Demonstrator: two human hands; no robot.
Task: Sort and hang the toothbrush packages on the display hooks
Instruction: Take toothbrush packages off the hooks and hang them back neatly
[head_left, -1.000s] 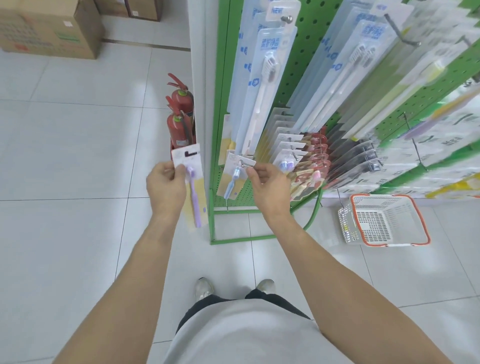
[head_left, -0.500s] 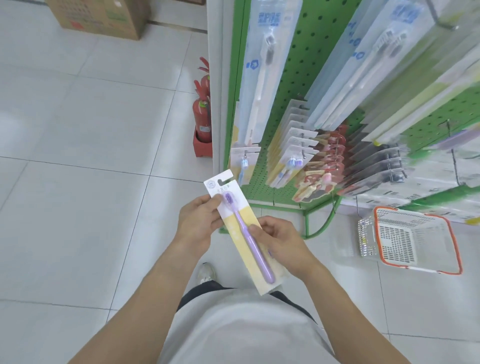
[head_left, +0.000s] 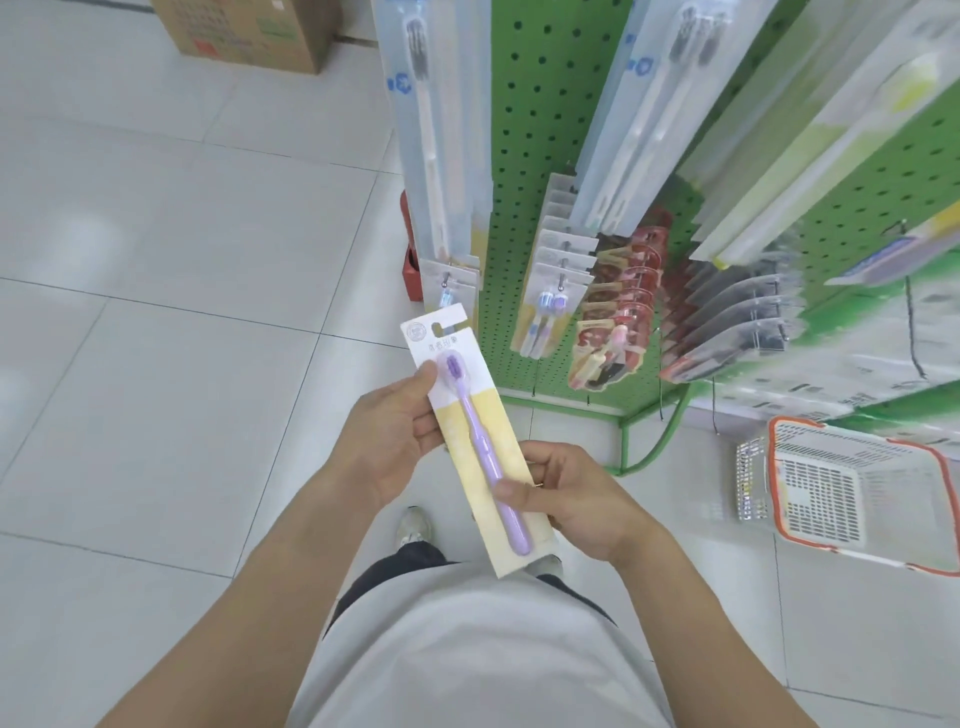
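A purple toothbrush package (head_left: 470, 415) with a white and yellow card is held in front of my waist, tilted with its hang hole up. My left hand (head_left: 387, 447) grips its upper left edge, thumb near the brush head. My right hand (head_left: 576, 501) pinches its lower part, thumb across the handle. Ahead stands the green pegboard display (head_left: 524, 135). Rows of toothbrush packages hang on its hooks, among them blue-brush cards (head_left: 451, 283), blue and purple pairs (head_left: 553, 291) and red cards (head_left: 618, 312).
A white wire basket with an orange rim (head_left: 852, 488) lies on the tiled floor at the right, beside the rack's green foot (head_left: 657, 447). A cardboard box (head_left: 254, 31) sits at the top left. A red extinguisher base (head_left: 412, 270) stands behind the rack's left edge.
My right hand left the blue-brush card on its hook and came down to hold the purple package. Both hands drew the package toward my waist, and the view tilted down and nearer the rack.
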